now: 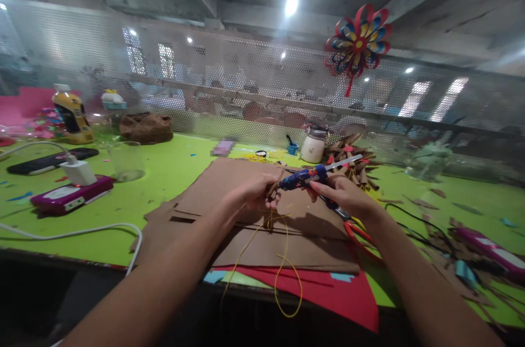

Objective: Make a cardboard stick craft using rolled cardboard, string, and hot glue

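In my right hand is a blue hot glue gun, with a pale glue stick poking out of its back end. Its nozzle points left and meets, or nearly meets, a small brown paper piece. My left hand pinches that piece; its exact shape is partly hidden by the fingers. Yellow string hangs below the left hand in loose loops, past the table's front edge. Both hands are above stacked brown paper sheets. Scissors with orange handles lie beneath my right wrist.
Red paper overhangs the front edge. At left are a purple power strip, a plastic cup, a phone and a white cable. A lidded jar and brown paper rolls stand behind. Scraps and another purple strip lie right.
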Demonstrator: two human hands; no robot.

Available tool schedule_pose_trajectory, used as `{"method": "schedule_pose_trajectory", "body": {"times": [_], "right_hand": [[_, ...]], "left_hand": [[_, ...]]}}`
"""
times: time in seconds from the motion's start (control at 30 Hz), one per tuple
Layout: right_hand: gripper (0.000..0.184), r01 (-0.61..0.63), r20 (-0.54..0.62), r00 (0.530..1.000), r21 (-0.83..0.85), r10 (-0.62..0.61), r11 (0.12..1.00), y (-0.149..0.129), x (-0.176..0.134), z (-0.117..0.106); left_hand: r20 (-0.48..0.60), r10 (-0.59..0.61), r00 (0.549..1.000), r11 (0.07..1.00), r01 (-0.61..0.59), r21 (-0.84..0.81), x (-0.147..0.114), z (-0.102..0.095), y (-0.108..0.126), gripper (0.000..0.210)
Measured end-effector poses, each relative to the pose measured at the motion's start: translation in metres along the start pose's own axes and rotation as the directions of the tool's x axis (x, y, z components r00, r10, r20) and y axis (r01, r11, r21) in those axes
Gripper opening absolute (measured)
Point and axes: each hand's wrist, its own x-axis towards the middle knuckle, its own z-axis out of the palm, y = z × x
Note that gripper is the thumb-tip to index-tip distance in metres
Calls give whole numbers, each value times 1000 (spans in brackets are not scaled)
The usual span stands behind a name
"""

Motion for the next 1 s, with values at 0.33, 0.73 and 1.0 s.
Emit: {"method": "schedule_pose_trajectory", "body": {"times": [0.33, 0.73, 1.0], "right_hand": [[45, -20, 84, 996, 96, 12, 995, 4, -3, 0], [39, -23, -88, 994, 365, 59, 931, 11, -2, -1], [40, -282, -599, 778, -66, 188, 957, 50, 13, -2]], "left_hand": [[-37, -63, 997, 998, 63, 3, -1, 1, 5, 31], [-59, 2, 998, 991, 6, 131, 0, -2, 2, 39], [-134, 70, 989, 991, -54, 124, 4, 1, -4, 39]]}}
